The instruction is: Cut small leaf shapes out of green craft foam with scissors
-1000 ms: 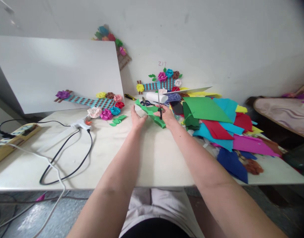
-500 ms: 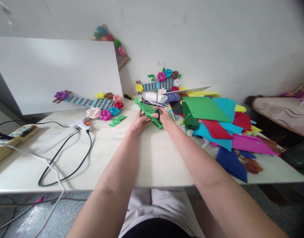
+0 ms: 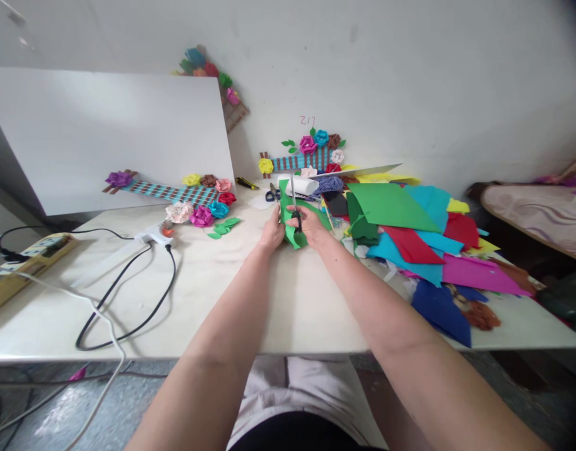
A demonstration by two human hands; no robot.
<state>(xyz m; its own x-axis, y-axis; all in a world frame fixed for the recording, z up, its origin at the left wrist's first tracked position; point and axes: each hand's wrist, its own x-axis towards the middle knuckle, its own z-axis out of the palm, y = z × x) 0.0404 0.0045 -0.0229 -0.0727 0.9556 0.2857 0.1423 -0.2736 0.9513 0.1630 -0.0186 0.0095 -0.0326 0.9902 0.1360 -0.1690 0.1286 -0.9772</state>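
Observation:
Both my arms reach out over the white table. My left hand is closed on the left side of a piece of green paper, holding it nearly upright. My right hand is closed on the black handles of a pair of scissors, whose blades point up in front of the green paper. The two hands are close together, almost touching.
A heap of coloured paper sheets covers the right of the table. Blue-handled scissors, a white roll and paper-flower crafts lie behind my hands. A glue gun with black cable and a power strip lie left.
My left hand moved in from open beside the green paper and took hold of it. The paper turned from lying slanted to nearly upright, and the scissors shifted slightly left.

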